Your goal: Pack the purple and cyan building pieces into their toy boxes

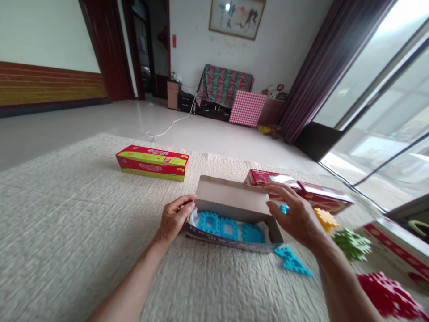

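Observation:
An opened cardboard box [231, 243] with a dark printed front lies before me, its plain grey-brown lid [231, 193] raised at the back. Inside, several blue interlocking plastic pieces [229, 228] rest on whitish wrapping. At the box's left end, my left hand [176, 217] pinches the edge by the lid. My right hand [295, 214] is at the lid's right edge, thumb and fingers apart, fingertips close to the cardboard. Just beyond the box's front right corner lies a blue triangular piece [293, 263]. Another blue piece [284, 209] shows partly behind my right hand.
A red and yellow-green box [152, 163] lies on the pale quilted mat [83, 223]. Dark red boxes [325, 197] stand behind my right hand. To the right are yellow [325, 219], green [351, 244] and red [390, 295] pieces, beside a white-and-red box [398, 250].

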Tool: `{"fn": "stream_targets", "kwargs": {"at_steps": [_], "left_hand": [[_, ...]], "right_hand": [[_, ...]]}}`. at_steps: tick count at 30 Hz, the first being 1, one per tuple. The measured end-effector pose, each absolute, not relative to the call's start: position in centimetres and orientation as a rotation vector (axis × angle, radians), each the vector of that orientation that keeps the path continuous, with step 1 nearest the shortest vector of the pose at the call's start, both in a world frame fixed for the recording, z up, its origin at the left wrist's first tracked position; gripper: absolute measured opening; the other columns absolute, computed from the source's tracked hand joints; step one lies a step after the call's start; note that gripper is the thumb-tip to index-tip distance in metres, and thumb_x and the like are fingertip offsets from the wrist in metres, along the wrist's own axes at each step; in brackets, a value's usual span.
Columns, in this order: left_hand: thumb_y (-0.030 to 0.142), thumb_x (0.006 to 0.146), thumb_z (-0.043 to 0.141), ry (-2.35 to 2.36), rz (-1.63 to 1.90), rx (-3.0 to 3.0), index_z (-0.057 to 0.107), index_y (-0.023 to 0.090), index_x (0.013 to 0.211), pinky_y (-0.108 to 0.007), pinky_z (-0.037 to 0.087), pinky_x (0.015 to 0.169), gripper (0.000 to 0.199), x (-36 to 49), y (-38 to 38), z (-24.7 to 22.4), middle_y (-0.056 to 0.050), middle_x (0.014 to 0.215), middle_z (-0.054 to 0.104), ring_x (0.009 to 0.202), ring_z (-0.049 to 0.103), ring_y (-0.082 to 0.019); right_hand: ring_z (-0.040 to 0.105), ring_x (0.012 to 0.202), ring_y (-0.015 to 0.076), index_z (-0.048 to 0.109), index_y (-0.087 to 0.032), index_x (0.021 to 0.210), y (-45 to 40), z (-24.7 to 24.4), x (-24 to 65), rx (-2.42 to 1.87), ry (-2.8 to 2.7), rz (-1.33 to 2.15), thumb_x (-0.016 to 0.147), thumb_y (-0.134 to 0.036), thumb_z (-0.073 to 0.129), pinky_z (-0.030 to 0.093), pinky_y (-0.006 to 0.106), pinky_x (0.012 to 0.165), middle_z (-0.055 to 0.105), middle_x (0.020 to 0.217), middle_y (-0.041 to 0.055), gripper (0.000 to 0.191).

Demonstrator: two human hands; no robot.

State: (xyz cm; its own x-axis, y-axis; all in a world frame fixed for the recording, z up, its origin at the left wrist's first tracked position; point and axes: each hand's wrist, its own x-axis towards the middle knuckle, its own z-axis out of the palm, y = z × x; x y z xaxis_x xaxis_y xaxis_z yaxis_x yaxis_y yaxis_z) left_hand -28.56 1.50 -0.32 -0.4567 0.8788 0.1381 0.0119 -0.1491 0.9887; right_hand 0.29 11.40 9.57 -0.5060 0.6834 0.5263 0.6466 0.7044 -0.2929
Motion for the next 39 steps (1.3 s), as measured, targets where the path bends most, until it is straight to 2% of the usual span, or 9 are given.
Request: {"fn": "stream_targets", "kwargs": {"at_steps": [4, 8, 13, 19, 24, 27, 31, 35, 39], "left_hand": [[0.046, 0.07, 0.07, 1.468, 1.669, 0.993, 0.071, 0.013, 0.103, -0.024, 0.049, 0.064, 0.047, -28.7, 1.4, -0.4, -0.007, 0.088, 0.073, 0.072, 0.064, -0.017], [0.048, 0.066, 0.073, 1.482, 1.668, 0.968, 0.071, 0.015, 0.105, -0.023, 0.051, 0.065, 0.051, -29.2, 1.7, -1.3, -0.007, 0.095, 0.073, 0.078, 0.066, -0.019], [0.047, 0.066, 0.074, 1.447, 1.669, 0.933, 0.07, 0.017, 0.108, -0.022, 0.05, 0.063, 0.052, -29.4, 1.8, -2.0, -0.004, 0.094, 0.073, 0.075, 0.066, -0.018], [0.045, 0.069, 0.072, 1.491, 1.705, 1.005, 0.072, 0.016, 0.103, -0.024, 0.051, 0.072, 0.044, -29.1, 1.7, -1.4, -0.006, 0.097, 0.073, 0.086, 0.065, -0.02], [0.045, 0.07, 0.071, 1.476, 1.69, 0.985, 0.071, 0.013, 0.107, -0.024, 0.05, 0.066, 0.049, -29.1, 1.7, -1.4, -0.007, 0.097, 0.073, 0.079, 0.065, -0.019], [0.045, 0.07, 0.071, 1.473, 1.689, 0.991, 0.071, 0.014, 0.106, -0.023, 0.049, 0.065, 0.048, -29.2, 1.6, -1.4, -0.007, 0.096, 0.073, 0.078, 0.065, -0.018], [0.043, 0.071, 0.071, 1.471, 1.699, 1.007, 0.073, 0.016, 0.103, -0.023, 0.049, 0.069, 0.042, -29.1, 1.6, -1.2, -0.006, 0.094, 0.073, 0.079, 0.065, -0.017], [0.041, 0.074, 0.069, 1.471, 1.711, 1.056, 0.073, 0.018, 0.1, -0.023, 0.048, 0.078, 0.035, -29.0, 1.5, -1.0, -0.005, 0.097, 0.073, 0.088, 0.064, -0.017], [0.043, 0.073, 0.069, 1.475, 1.711, 1.067, 0.073, 0.016, 0.1, -0.025, 0.048, 0.078, 0.038, -29.1, 1.6, -1.0, -0.006, 0.097, 0.072, 0.088, 0.064, -0.018]], "right_hand": [[0.061, 0.11, 0.0261, 0.059, -0.021, 0.119, 14.7, 7.1, 6.4, -1.291, -2.335, 0.086, 0.069, -0.012, 0.05, 0.049, 0.042, 0.093, 0.063, 0.121, 0.0095, 0.051], [0.061, 0.11, 0.0234, 0.057, -0.022, 0.119, 16.2, 5.2, 9.6, -1.379, -2.37, 0.219, 0.063, -0.006, 0.048, 0.048, 0.04, 0.095, 0.064, 0.122, 0.0075, 0.059], [0.061, 0.109, 0.0228, 0.062, -0.022, 0.111, 16.2, 4.8, 9.3, -1.389, -2.414, 0.266, 0.062, -0.007, 0.051, 0.047, 0.038, 0.096, 0.062, 0.125, 0.007, 0.052], [0.067, 0.09, 0.0205, 0.062, -0.021, 0.112, 16.3, 4.8, 9.1, -1.478, -2.477, 0.239, 0.069, -0.014, 0.052, 0.051, 0.031, 0.082, 0.071, 0.104, 0.0064, 0.045], [0.067, 0.086, 0.023, 0.062, -0.02, 0.112, 15.9, 6.3, 9.1, -1.509, -2.411, 0.086, 0.072, -0.022, 0.057, 0.051, 0.036, 0.079, 0.07, 0.104, 0.0079, 0.04], [0.066, 0.095, 0.0248, 0.06, -0.022, 0.115, 14.2, 8.5, 7.4, -1.375, -2.359, 0.029, 0.076, -0.026, 0.059, 0.051, 0.04, 0.085, 0.067, 0.114, 0.008, 0.04], [0.059, 0.112, 0.022, 0.058, -0.024, 0.118, 9.9, 11.0, 2.3, -1.002, -2.418, 0.214, 0.079, -0.027, 0.059, 0.047, 0.037, 0.095, 0.061, 0.125, 0.0047, 0.038], [0.059, 0.112, 0.0194, 0.058, -0.024, 0.116, 6.7, 10.7, -2.5, -0.784, -2.555, 0.453, 0.079, -0.023, 0.061, 0.047, 0.032, 0.096, 0.059, 0.128, 0.0041, 0.038], [0.058, 0.111, 0.021, 0.059, -0.02, 0.115, 6.2, 9.3, -4.3, -0.787, -2.615, 0.53, 0.076, -0.019, 0.061, 0.046, 0.035, 0.098, 0.061, 0.123, 0.0067, 0.04]]}}
